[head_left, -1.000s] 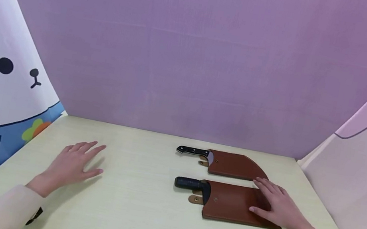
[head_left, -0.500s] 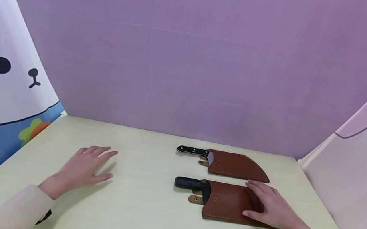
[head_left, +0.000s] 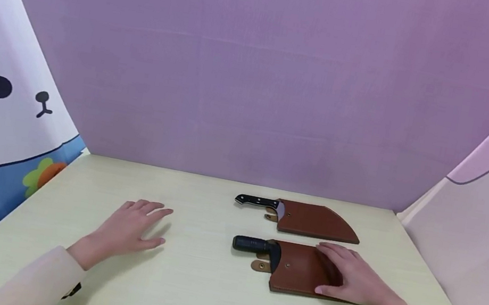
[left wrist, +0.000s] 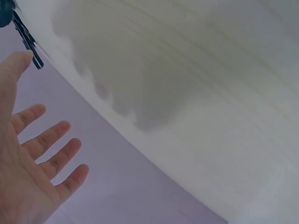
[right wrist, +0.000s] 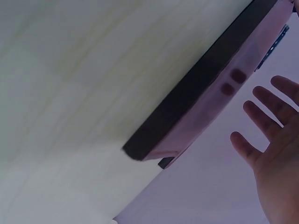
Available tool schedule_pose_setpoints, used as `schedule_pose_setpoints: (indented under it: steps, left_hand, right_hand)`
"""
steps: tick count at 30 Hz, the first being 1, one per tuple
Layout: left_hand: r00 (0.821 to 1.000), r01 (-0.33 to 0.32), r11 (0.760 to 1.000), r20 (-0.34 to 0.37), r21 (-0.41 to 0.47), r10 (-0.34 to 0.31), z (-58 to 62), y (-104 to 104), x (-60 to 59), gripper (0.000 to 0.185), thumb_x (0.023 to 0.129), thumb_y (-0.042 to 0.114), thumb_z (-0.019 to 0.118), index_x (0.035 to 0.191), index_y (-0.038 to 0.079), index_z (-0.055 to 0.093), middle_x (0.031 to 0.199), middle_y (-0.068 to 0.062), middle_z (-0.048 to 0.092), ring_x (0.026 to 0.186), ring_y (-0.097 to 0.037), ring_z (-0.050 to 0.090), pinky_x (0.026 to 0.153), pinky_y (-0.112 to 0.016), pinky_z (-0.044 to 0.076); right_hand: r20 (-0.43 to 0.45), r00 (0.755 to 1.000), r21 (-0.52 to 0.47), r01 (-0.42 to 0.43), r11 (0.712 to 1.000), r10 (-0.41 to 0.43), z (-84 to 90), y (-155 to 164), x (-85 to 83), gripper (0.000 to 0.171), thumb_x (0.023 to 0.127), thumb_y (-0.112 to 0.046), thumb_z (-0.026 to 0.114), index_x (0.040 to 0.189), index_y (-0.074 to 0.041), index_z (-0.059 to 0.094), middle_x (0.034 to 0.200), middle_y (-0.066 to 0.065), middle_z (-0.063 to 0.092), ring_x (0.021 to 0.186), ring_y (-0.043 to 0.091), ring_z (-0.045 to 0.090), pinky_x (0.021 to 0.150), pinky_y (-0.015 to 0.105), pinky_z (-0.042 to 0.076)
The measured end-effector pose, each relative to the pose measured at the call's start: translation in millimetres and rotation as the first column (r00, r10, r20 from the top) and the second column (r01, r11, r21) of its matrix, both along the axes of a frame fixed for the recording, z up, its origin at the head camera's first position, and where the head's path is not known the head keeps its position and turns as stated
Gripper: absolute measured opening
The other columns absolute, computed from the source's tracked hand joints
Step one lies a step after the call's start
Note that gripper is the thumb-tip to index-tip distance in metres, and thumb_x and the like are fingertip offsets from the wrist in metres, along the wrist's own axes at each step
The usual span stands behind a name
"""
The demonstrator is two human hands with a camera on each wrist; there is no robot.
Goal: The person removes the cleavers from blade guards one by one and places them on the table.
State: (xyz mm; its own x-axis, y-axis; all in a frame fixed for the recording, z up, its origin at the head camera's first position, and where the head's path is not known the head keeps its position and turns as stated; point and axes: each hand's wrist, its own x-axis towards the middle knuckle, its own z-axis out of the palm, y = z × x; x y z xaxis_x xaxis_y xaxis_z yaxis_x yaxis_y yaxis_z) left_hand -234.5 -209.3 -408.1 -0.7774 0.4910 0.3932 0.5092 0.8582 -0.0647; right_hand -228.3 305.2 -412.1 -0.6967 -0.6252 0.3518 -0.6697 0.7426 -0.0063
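Now right hand (head_left: 352,278) rests flat on near sheath (head_left: 302,270), left hand (head_left: 131,231) apart.

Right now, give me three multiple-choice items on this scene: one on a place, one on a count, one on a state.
1. Where does the right hand lie?
A. on the near sheath
B. on the far sheath
C. on the bare table

2. How many sheathed knives lie on the table?
A. one
B. two
C. three

3. How is the left hand?
A. gripping a knife handle
B. curled into a fist
C. flat, fingers straight, holding nothing

Answers:
1. A, since the head view shows the hand spread over the right part of the near brown sheath.
2. B, since two brown sheaths lie one behind the other, each with a black handle sticking out to the left.
3. C, since its fingers lie stretched out over the table, well left of both knives.
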Motion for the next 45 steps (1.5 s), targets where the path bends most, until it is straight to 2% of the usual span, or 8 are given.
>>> schedule_pose_setpoints:
  steps: [12, 28, 39, 45]
  left_hand:
    - [0.999, 0.044, 0.999, 0.021, -0.001, -0.044, 1.9, 27.3, 4.9, 0.063, 0.076, 0.051, 0.065, 0.129, 0.020, 0.052, 0.122, -0.005, 0.057, 0.109, -0.027, 0.053, 0.085, -0.050, 0.043]
    - [0.989, 0.121, 0.992, 0.082, 0.023, -0.122, 3.8, 68.0, 10.9, 0.059, 0.078, 0.049, 0.064, 0.128, 0.021, 0.051, 0.119, -0.001, 0.058, 0.109, -0.024, 0.053, 0.086, -0.048, 0.043]
    - [0.981, 0.162, 0.985, 0.102, 0.050, -0.167, 4.7, 94.3, 11.0, 0.059, 0.078, 0.049, 0.064, 0.128, 0.020, 0.052, 0.117, -0.001, 0.059, 0.104, -0.023, 0.055, 0.082, -0.045, 0.046]
    - [0.977, 0.174, 0.984, 0.116, 0.027, -0.176, 3.5, 107.0, 11.8, 0.059, 0.080, 0.050, 0.061, 0.129, 0.020, 0.050, 0.119, -0.001, 0.058, 0.104, -0.022, 0.055, 0.081, -0.043, 0.046]
  right_hand:
    - [0.076, 0.997, 0.016, 0.026, 1.000, -0.027, 2.5, -11.6, 2.8, 0.088, 0.065, -0.068, 0.066, 0.132, -0.015, 0.047, 0.131, 0.003, 0.050, 0.120, 0.022, 0.046, 0.091, 0.049, 0.037]
    - [0.081, 0.997, 0.047, 0.007, 0.999, -0.011, 5.2, -25.6, 4.7, 0.094, 0.063, -0.070, 0.064, 0.136, -0.013, 0.043, 0.132, 0.005, 0.050, 0.119, 0.028, 0.048, 0.091, 0.054, 0.039]
    - [0.106, 0.994, 0.056, 0.003, 0.998, -0.009, -1.0, -28.8, 0.1, 0.100, 0.062, -0.076, 0.060, 0.138, -0.013, 0.040, 0.134, 0.006, 0.048, 0.121, 0.030, 0.047, 0.092, 0.056, 0.037]
    - [0.152, 0.988, 0.057, 0.009, 0.998, -0.018, -4.5, -29.1, -1.0, 0.103, 0.061, -0.077, 0.059, 0.140, -0.014, 0.037, 0.138, 0.009, 0.044, 0.123, 0.033, 0.044, 0.093, 0.058, 0.035]
